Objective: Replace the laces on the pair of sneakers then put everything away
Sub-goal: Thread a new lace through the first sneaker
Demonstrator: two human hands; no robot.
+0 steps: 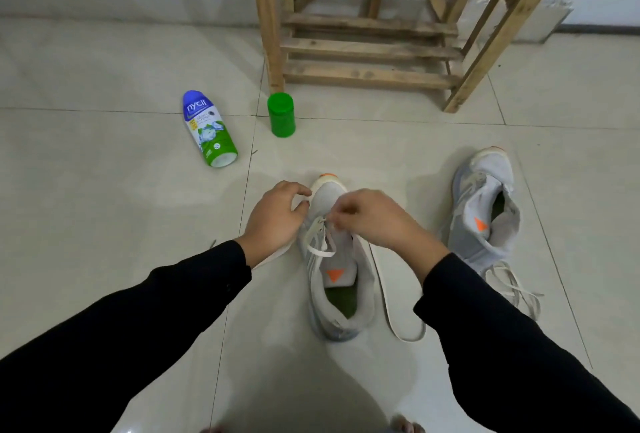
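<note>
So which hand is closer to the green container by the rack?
Left. The left hand is beside the toe of the sneaker, straight below the green container in view; the right hand pinches the lace further right.

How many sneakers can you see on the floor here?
2. The middle sneaker stands at centre, its lace half threaded; the right sneaker sits apart to its right. None seems hidden.
</note>
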